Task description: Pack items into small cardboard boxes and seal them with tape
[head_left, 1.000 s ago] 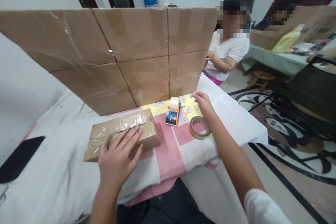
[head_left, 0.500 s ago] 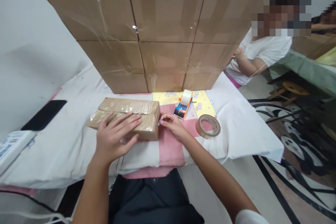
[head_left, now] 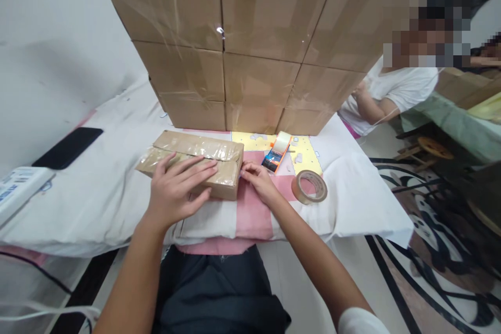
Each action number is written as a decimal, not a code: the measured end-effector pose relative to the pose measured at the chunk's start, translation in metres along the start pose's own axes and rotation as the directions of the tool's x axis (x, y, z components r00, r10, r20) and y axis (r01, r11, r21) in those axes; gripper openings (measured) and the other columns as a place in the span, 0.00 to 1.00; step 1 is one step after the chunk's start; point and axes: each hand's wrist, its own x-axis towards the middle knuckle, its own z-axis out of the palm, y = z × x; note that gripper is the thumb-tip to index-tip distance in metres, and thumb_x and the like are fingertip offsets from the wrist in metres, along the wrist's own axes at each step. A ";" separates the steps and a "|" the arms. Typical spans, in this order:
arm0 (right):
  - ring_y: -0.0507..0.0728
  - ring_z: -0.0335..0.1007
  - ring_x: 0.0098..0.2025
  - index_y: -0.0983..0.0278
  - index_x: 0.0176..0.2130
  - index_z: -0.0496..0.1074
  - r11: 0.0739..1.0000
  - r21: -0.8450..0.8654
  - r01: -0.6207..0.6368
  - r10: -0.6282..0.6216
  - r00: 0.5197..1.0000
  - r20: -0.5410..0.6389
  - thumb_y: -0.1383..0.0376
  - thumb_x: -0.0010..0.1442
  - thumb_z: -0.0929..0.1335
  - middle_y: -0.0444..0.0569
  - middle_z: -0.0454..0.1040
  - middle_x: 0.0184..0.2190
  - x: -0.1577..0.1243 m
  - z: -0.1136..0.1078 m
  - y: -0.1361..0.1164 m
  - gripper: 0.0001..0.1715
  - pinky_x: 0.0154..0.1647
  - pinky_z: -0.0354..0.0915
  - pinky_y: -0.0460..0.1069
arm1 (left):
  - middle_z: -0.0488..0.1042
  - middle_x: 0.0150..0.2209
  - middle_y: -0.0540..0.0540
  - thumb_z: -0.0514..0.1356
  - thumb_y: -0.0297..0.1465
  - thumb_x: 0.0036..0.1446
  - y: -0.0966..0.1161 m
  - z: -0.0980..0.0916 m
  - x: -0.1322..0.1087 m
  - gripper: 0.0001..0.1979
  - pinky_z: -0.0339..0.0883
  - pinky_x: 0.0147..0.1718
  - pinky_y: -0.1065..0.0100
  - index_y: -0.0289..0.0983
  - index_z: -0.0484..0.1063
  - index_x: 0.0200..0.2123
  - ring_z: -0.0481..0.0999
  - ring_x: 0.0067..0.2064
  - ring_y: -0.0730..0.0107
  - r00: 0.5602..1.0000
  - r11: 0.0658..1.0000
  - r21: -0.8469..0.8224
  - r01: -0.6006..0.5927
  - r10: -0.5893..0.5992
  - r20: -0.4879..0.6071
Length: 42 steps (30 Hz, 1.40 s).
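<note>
A small taped cardboard box [head_left: 195,148] lies on the cloth-covered table in front of me. My left hand [head_left: 180,185] rests on its top with the fingers spread flat. At the box's right end my right hand [head_left: 258,180] is closed in a pinch by the edge. What its fingertips hold is too small to make out. Right of that hand lies a roll of brown packing tape [head_left: 310,188]. Behind it sits a tape dispenser [head_left: 277,152] with orange edges and a clear roll.
Stacked cardboard boxes [head_left: 258,78] wrapped in clear film stand at the table's back. On the left are a black phone-like slab [head_left: 68,147] and a white box [head_left: 23,190]. A person in a white shirt [head_left: 410,83] is at the right, near a wooden stool [head_left: 434,147].
The view has shifted a little, so the boxes appear farther right. My left hand stays flat on the small box; my right fingers remain pinched at its right end.
</note>
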 end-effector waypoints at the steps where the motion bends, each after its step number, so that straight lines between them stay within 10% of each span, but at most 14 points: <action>1: 0.57 0.66 0.42 0.60 0.28 0.72 1.000 -0.018 0.014 -0.014 1.000 -0.007 0.52 0.50 0.76 0.46 0.69 0.36 0.000 0.000 0.000 0.17 0.50 0.62 0.52 | 0.78 0.56 0.54 0.62 0.33 0.57 0.001 0.000 0.000 0.23 0.48 0.68 0.48 0.52 0.71 0.57 0.74 0.61 0.57 1.000 1.000 0.003 -0.005 0.005 -0.006; 6: 0.62 0.63 0.57 0.60 0.29 0.69 0.990 -0.084 0.112 -0.111 0.994 0.017 0.51 0.53 0.75 0.51 0.69 0.45 0.002 0.000 -0.002 0.19 0.56 0.60 0.53 | 0.78 0.56 0.55 0.62 0.33 0.58 0.002 0.000 0.002 0.22 0.47 0.67 0.47 0.52 0.71 0.56 0.75 0.60 0.58 1.000 1.000 0.011 -0.005 0.005 -0.009; 17: 0.56 0.65 0.42 0.61 0.30 0.68 0.990 -0.111 0.088 -0.081 0.995 0.067 0.48 0.52 0.76 0.46 0.64 0.39 0.000 0.001 0.006 0.23 0.45 0.63 0.50 | 0.79 0.54 0.48 0.61 0.35 0.58 0.027 0.006 -0.005 0.21 0.35 0.67 0.32 0.48 0.68 0.55 0.69 0.64 0.45 0.995 0.994 0.053 0.097 -0.095 -0.043; 25: 0.56 0.62 0.45 0.63 0.28 0.69 0.972 -0.191 0.138 -0.111 0.983 0.146 0.45 0.52 0.76 0.48 0.62 0.42 -0.018 0.004 0.001 0.26 0.43 0.63 0.49 | 0.50 0.68 0.29 0.73 0.43 0.46 0.075 0.050 -0.023 0.52 0.41 0.67 0.31 0.39 0.48 0.67 0.41 0.72 0.34 0.921 0.964 -0.011 0.267 -0.259 -0.292; 42: 0.47 0.57 0.28 0.57 0.47 0.56 0.997 -0.054 0.057 -0.050 0.992 0.112 0.57 0.52 0.77 0.40 0.61 0.38 -0.020 0.006 0.002 0.33 0.28 0.53 0.45 | 0.48 0.67 0.28 0.72 0.38 0.48 0.086 0.065 -0.015 0.45 0.39 0.67 0.30 0.40 0.49 0.62 0.34 0.74 0.38 0.829 0.896 -0.067 0.438 -0.432 -0.354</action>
